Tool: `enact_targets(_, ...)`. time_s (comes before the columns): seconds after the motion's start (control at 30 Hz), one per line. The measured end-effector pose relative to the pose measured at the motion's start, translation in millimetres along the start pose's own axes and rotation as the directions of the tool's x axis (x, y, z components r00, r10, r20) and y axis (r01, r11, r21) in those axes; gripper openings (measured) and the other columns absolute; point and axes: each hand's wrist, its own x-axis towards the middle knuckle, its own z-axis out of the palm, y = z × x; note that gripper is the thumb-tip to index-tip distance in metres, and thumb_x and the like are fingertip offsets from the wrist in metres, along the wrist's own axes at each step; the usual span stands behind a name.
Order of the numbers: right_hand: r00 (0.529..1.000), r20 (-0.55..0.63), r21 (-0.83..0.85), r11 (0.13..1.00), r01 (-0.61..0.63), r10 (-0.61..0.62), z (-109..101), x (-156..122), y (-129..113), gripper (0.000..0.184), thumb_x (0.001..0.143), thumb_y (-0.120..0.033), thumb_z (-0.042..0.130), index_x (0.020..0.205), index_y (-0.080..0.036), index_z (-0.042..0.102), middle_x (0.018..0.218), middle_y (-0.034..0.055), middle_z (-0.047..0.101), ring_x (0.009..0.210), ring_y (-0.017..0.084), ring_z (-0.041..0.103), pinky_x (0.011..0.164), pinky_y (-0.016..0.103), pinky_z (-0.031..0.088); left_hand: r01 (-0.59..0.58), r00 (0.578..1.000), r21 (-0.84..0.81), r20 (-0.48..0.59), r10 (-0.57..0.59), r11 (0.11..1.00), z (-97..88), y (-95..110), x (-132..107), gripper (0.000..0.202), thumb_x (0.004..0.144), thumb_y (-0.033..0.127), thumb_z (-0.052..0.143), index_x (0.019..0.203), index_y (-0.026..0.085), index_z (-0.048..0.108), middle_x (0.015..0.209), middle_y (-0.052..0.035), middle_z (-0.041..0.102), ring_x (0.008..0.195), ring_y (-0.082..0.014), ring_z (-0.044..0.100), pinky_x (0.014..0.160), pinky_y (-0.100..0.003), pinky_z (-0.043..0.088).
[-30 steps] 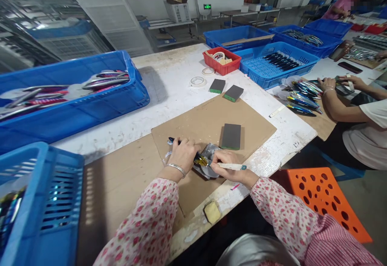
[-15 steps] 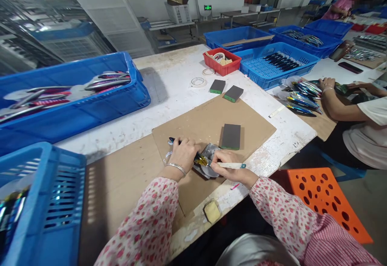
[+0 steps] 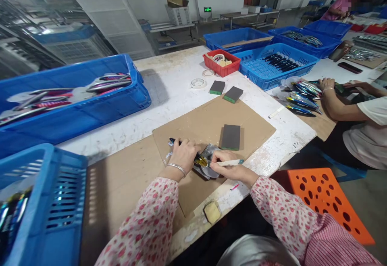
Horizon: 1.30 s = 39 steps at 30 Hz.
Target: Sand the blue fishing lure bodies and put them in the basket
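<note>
My left hand (image 3: 184, 154) is wrapped over a dark, shiny fishing lure (image 3: 200, 160) with a gold patch, pressing it down on the cardboard sheet (image 3: 193, 116). The lure's dark blue end sticks out beyond my fingers. In a pinch, my right hand (image 3: 227, 166) holds a white pen-shaped tool (image 3: 231, 162) with a teal end. Its tip is hidden behind my fingers, close to the lure's gold part. Crumpled grey, partly clear material (image 3: 208, 171) lies under and around the lure. Just beyond my right hand rests a dark sanding block (image 3: 231, 137) with a green base.
Two more sanding blocks (image 3: 217, 87) and a tape roll (image 3: 198, 83) lie farther back, near a red bin (image 3: 225, 69). Blue crates (image 3: 72, 122) of lures stand left. At right, a co-worker's hand (image 3: 327, 84) is beside piled lures (image 3: 302, 96). An orange stool (image 3: 329, 201) stands below.
The rear end of the pen-shaped tool has shifted slightly up and left. My left hand and the lure stay in place.
</note>
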Motion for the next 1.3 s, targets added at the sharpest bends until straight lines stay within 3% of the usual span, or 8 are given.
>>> enact_targets(0.23,0.991,-0.044,0.252,0.961,-0.112,0.127,4.1,3.3,11.6,0.017,0.079,-0.023,0.057,0.066,-0.018,0.048,0.06,-0.0049,0.05,0.056,0.01,0.044,0.053,0.02,0.031,0.002,1.0,-0.001,-0.015,-0.002,1.0,2.8,-0.8,-0.3,0.035,0.074,0.0,0.048,0.094,0.019,0.071,0.101,-0.0124,0.068,0.103,-0.0296,0.057,0.1,-0.057,0.032)
enact_targets(0.5,0.994,-0.079,0.095,0.993,-0.07,0.078,6.9,1.5,3.4,0.017,0.082,-0.024,0.058,0.068,-0.018,0.051,0.064,-0.0039,0.054,0.059,0.01,0.048,0.057,0.021,0.03,-0.004,1.0,0.03,-0.006,0.004,1.0,5.2,-2.3,0.7,0.033,0.076,0.003,0.048,0.096,0.019,0.07,0.102,-0.012,0.067,0.104,-0.0298,0.057,0.1,-0.057,0.031)
enact_targets(0.7,0.988,0.004,0.256,0.955,-0.15,0.155,6.3,3.6,13.1,0.02,0.077,-0.022,0.057,0.06,-0.018,0.049,0.057,-0.0048,0.049,0.055,0.009,0.043,0.053,0.02,0.031,0.001,1.0,0.013,-0.015,-0.001,1.0,6.0,-2.5,0.7,0.036,0.074,0.0,0.047,0.094,0.019,0.07,0.101,-0.0113,0.067,0.103,-0.0292,0.056,0.1,-0.055,0.031)
enact_targets(0.77,0.986,-0.017,0.271,0.95,-0.155,0.166,6.4,4.1,14.8,0.018,0.077,-0.022,0.057,0.062,-0.018,0.05,0.057,-0.005,0.049,0.055,0.009,0.043,0.053,0.02,0.03,0.004,1.0,0.006,-0.016,-0.004,1.0,5.8,-2.6,0.6,0.036,0.073,0.0,0.048,0.094,0.02,0.07,0.1,-0.0112,0.067,0.102,-0.0282,0.056,0.1,-0.055,0.03)
enact_targets(1.03,0.994,-0.082,0.131,0.99,-0.058,0.069,5.8,-0.6,2.9,0.016,0.083,-0.026,0.057,0.07,-0.018,0.051,0.067,-0.0037,0.055,0.061,0.01,0.048,0.057,0.021,0.031,-0.008,1.0,0.01,0.009,0.008,1.0,7.4,-4.7,2.4,0.036,0.076,0.002,0.045,0.096,0.02,0.07,0.101,-0.0109,0.067,0.102,-0.0282,0.056,0.099,-0.056,0.031)
enact_targets(1.3,0.999,-0.038,0.035,0.999,0.002,-0.001,2.6,-1.4,3.3,0.018,0.086,-0.027,0.056,0.071,-0.018,0.05,0.07,-0.0034,0.055,0.065,0.011,0.05,0.062,0.022,0.032,-0.012,1.0,0.019,0.025,0.012,1.0,5.5,-2.9,2.5,0.036,0.074,0.002,0.047,0.096,0.019,0.07,0.102,-0.0118,0.067,0.104,-0.0295,0.056,0.099,-0.056,0.033)
